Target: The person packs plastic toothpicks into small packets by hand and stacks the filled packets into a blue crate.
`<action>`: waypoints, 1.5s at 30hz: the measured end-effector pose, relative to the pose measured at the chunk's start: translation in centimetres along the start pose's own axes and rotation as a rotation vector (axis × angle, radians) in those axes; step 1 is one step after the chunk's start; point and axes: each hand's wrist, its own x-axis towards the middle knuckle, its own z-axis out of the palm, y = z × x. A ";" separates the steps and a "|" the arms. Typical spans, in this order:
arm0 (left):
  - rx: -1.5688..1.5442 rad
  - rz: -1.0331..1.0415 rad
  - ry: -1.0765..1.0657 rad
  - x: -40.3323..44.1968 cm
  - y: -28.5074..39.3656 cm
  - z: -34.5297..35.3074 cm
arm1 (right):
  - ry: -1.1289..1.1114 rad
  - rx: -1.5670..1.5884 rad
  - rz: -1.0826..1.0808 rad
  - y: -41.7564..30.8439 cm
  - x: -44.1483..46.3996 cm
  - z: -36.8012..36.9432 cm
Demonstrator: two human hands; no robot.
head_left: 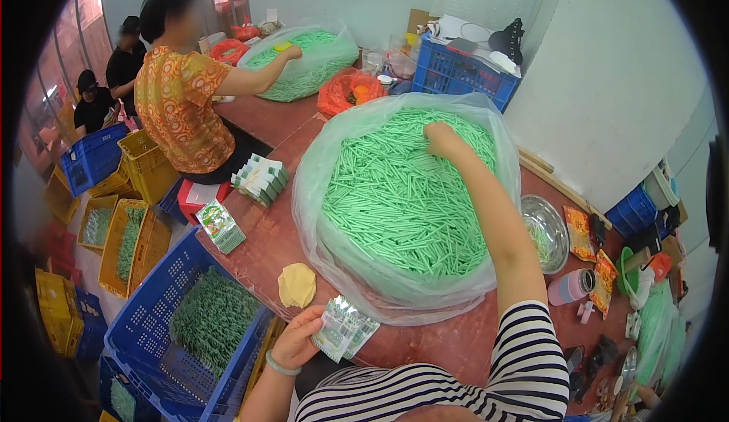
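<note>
My left hand (297, 337) is closed on a few flat, printed green-and-white packets (345, 329), fanned slightly apart near the table's front edge. Stretched forward, my right hand (443, 142) touches the far part of a heap of thin green sticks (402, 202), its fingers curled down among them. Exactly how many sticks it grips is hidden. A large clear plastic bag (315, 259) with its mouth rolled wide surrounds the heap. Close to my left hand lies a folded yellow cloth or glove (297, 285). Stacks of similar packets (260, 178) stand at the table's left edge.
Below left, a blue crate (140, 346) holds many filled green packets. To the right are a metal bowl (544, 228) and a pink bottle (571, 287). Across the table, a co-worker in an orange patterned shirt (178, 107) reaches into another bag of sticks (304, 65).
</note>
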 end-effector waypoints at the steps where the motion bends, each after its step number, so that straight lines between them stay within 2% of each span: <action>1: -0.031 -0.025 -0.024 0.2 -0.1 0.1 | 0.021 -0.036 0.000 -0.3 -0.2 0.1; 4: -0.082 -0.061 -0.112 1.0 -0.6 0.6 | 0.068 -0.094 -0.024 -1.2 -0.9 0.1; 9: -0.110 -0.131 -0.122 1.9 -2.3 0.8 | 0.107 -0.091 -0.108 -0.8 -1.2 0.6; 14: -0.161 -0.194 -0.120 2.6 -3.0 1.3 | 0.126 -0.030 -0.085 0.2 -1.3 0.9; 18: -0.079 -0.200 -0.109 2.9 -2.7 2.6 | 0.160 0.050 -0.022 0.3 -1.8 0.0; 21: 0.007 -0.172 -0.100 3.5 -2.1 3.2 | 0.288 0.217 0.005 1.3 -2.6 -0.5; 24: 0.106 -0.103 -0.118 4.8 -0.6 4.9 | 0.259 0.519 0.067 1.4 -4.9 -2.6; 26: 0.113 -0.041 -0.151 6.0 0.6 6.3 | 0.109 0.948 0.118 1.3 -6.7 -3.3; 27: 0.139 -0.029 -0.087 6.7 1.0 6.9 | 0.032 1.161 0.143 1.2 -7.5 -3.4; 30: -0.008 -0.023 -0.066 8.5 2.0 10.7 | -0.036 1.587 0.232 -0.2 -10.2 -2.4; 35: 0.083 0.029 -0.054 12.2 1.9 11.3 | -0.093 1.827 0.229 -2.0 -13.0 -0.1; 38: 0.005 -0.029 -0.374 14.4 2.8 9.8 | -0.139 1.812 0.188 -2.7 -13.7 -0.3; 41: 0.082 0.061 -0.043 14.9 2.7 11.9 | -0.155 1.767 0.169 -3.5 -14.5 -1.1; 45: 0.251 0.167 0.097 16.5 2.9 13.2 | -0.102 1.887 0.121 -4.5 -15.5 -1.7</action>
